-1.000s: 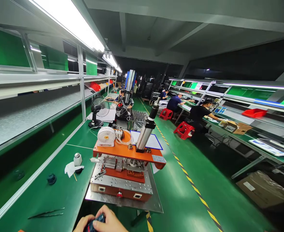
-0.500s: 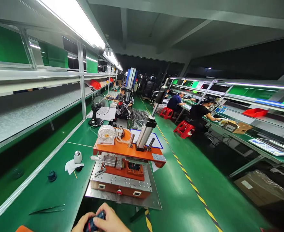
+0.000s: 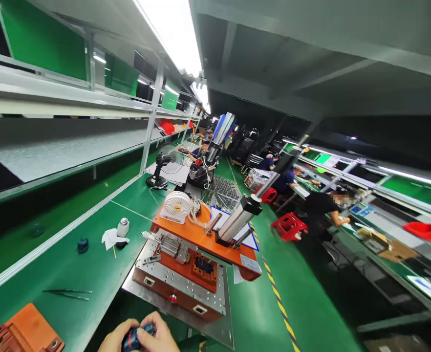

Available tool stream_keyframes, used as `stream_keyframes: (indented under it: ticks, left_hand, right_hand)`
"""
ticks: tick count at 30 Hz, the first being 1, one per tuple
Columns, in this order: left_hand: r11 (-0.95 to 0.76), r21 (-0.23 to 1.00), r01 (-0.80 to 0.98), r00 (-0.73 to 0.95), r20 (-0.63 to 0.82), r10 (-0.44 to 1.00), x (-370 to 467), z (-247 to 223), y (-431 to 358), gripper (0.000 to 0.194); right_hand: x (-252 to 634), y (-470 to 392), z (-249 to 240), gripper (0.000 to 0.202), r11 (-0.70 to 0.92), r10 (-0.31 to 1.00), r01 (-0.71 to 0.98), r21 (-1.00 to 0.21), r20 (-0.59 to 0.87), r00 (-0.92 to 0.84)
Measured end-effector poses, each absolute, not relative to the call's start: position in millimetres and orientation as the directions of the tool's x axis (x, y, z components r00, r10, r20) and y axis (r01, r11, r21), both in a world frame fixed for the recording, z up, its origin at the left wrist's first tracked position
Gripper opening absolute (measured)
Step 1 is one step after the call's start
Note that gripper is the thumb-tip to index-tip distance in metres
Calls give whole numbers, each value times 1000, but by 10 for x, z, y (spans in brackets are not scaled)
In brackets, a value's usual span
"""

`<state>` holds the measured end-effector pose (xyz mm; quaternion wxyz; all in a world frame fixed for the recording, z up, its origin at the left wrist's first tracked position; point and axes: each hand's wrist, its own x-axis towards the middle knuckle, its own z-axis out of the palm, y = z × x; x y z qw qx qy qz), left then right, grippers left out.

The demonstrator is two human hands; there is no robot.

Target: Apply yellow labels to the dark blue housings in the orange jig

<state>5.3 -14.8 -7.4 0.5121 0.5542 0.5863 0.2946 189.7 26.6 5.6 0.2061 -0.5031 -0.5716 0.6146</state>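
Observation:
A small dark blue part with a red mark (image 3: 130, 339) is held at the bottom of the view, in front of the press. My left hand (image 3: 115, 337) wraps round its left side. My right hand (image 3: 160, 335) grips it from the right, the thumb lying on top. Just beyond stands an orange press machine (image 3: 186, 264) with a metal plate, a red button and a tilted cylinder. A black piece (image 3: 204, 265) sits in the orange fixture on its plate.
On the green bench to the left are tweezers (image 3: 67, 294), a dark cap (image 3: 83, 245), a white bottle (image 3: 123, 227), tissue (image 3: 110, 238) and an orange fixture (image 3: 28, 330). A white fan (image 3: 177, 207) tops the press. People sit at the right-hand bench (image 3: 391, 261).
The view has turned left and tilted, so more of the orange fixture at the lower left shows. Both hands still hold the blue part, now slightly further left in view.

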Motion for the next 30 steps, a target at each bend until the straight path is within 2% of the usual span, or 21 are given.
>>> stream_keyframes:
  ticks: [4, 9, 13, 18, 24, 30]
  left_hand:
    - [245, 907, 343, 107, -297, 949, 97, -41, -226, 50]
    - [252, 892, 375, 98, -309, 946, 74, -108, -285, 50]
    - [297, 878, 376, 64, -345, 937, 14, -170, -292, 54]
    - [303, 880, 367, 61, -348, 936, -140, -176, -274, 50]
    - [288, 857, 427, 51, -341, 939, -253, -294, -195, 55]
    - [172, 840, 515, 153, -288, 945, -299, -138, -83, 54]
  right_hand:
    - [1908, 247, 3, 65, -225, 817, 310, -924, -352, -457]
    - [1820, 216, -162, 69, -266, 816, 225, -938, -343, -465]
    - [1724, 242, -301, 72, -372, 785, 189, -909, -417, -458]
    - [1497, 285, -368, 74, -499, 751, 130, -856, -503, -428]
    - [1273, 284, -149, 76, -644, 713, -16, -765, -592, -376]
    - [1398, 339, 142, 70, -623, 711, 54, -780, -594, -376]
